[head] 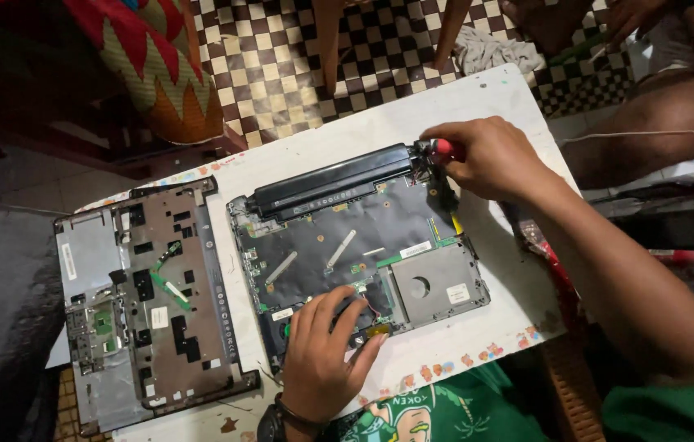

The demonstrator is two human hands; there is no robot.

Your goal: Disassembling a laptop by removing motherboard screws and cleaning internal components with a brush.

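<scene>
in the head view, an opened laptop base (pixel 359 254) lies on a white table (pixel 494 98), its dark inner board exposed, with a long black battery (pixel 334 182) along its far edge. the left hand (pixel 322 356) rests palm down on the near edge of the base, fingers spread apart and lying flat on the board, gripping nothing. the right hand (pixel 486 160) is at the far right corner of the base, fingers closed around a red-handled screwdriver (pixel 438 148) whose tip end meets the right end of the battery. to the left of the base, just beside it, lies the detached laptop cover (pixel 150 299), inner side up, reaching over the table's left edge. beyond the table, a checked floor (pixel 281 57) shows, and another person's leg (pixel 650 123) is at the far right.
</scene>
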